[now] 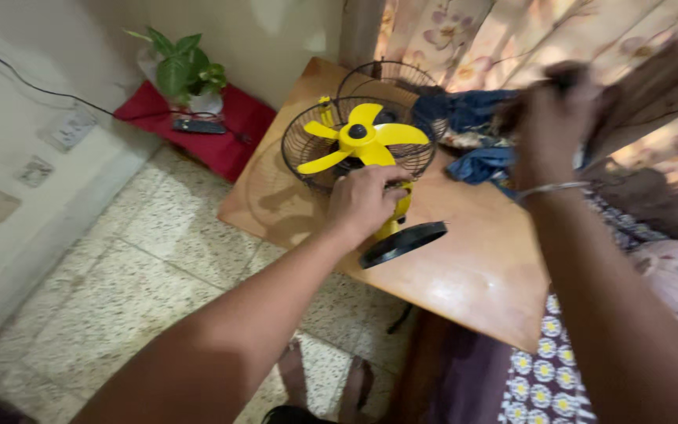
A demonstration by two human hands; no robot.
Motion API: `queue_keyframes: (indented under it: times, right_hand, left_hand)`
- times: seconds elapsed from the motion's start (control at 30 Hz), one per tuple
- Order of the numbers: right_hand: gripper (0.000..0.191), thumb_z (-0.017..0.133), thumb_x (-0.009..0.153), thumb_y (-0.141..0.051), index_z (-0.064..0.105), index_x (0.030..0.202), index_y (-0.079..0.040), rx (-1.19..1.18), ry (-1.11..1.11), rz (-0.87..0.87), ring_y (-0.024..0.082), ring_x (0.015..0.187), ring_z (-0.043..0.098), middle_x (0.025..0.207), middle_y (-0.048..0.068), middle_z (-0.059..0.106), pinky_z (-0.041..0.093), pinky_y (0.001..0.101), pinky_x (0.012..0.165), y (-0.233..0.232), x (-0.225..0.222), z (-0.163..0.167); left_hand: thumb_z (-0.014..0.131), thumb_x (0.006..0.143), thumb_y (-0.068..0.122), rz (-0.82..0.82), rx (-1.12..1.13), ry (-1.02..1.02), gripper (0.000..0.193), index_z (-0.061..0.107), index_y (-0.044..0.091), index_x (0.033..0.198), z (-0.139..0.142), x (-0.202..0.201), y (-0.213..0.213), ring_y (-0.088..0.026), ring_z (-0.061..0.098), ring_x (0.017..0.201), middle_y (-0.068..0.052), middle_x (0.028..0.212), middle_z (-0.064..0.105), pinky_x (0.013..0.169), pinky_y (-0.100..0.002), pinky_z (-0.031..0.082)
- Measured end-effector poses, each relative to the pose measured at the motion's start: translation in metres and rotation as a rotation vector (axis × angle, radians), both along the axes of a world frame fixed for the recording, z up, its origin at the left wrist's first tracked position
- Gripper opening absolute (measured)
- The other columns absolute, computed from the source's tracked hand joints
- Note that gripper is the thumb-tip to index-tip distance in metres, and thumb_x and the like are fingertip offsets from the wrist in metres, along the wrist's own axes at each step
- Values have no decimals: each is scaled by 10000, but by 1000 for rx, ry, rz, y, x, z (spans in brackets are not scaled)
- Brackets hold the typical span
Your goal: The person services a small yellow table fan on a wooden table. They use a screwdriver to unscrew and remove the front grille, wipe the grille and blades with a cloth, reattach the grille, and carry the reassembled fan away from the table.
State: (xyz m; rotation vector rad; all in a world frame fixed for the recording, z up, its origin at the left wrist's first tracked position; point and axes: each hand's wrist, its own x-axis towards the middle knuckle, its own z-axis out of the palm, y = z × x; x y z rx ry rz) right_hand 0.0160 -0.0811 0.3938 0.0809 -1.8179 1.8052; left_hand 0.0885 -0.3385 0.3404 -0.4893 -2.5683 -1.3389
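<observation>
Mid-frame, the left hand (pixel 364 202) is gripping the little yellow fan (pixel 359 153) by its stand on the wooden table (pixel 472 267), while the blurry right hand (pixel 555 118) upper right is closing its fingers around something dark I can't make out.

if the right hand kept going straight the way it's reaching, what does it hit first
Most likely the floral curtain behind the table. The right hand is raised and blurred above the blue cloth, reaching away from the person toward the curtain. Depth is unclear, so the gap between them cannot be judged.
</observation>
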Motion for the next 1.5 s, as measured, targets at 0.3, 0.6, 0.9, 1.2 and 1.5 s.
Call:
queue_keyframes:
  times: [0.3,0.6,0.9,1.2,1.5]
  right_hand:
    - [251,758,887,-222,793,1103,-98,886,-821,7,279,571,691,704,158,730,550,422,588,79,33,-173]
    - [262,609,970,-374,809,1112,-280,1287,-591,78,328,1015,696,1137,97,712,564,477,881,29,53,-229]
    - [148,701,1042,-223,753,1011,-87,1056,-338,-70,351,902,713,960,159,740,563,449,777,18,22,-190]
    - [117,736,946,-136,716,1022,-49,1030,-264,266,319,802,728,920,147,746,565,415,710,-27,1,-60]
    - [165,724,926,-172,683,985,-23,1047,-356,290,283,801,739,859,136,762,566,393,727,-24,21,-61]
  left_hand:
    - [723,914,249,-50,-133,192,163,773,158,1039,0,20,-22,-267,718,944,-20,1041,763,827,-410,567]
    - [717,930,256,-94,-149,162,228,745,166,1137,16,26,-40,-256,726,984,-48,1061,755,854,-380,573]
    - [774,878,230,9,-56,-79,234,729,124,1081,11,29,-56,-231,753,779,-90,894,761,708,-359,580]
    - [784,852,100,130,71,41,291,727,24,1127,-5,26,-23,-347,706,930,-185,1014,730,844,-408,550]
    - [776,852,104,26,3,140,252,725,37,1090,0,13,-35,-345,713,995,-161,1037,746,900,-420,550]
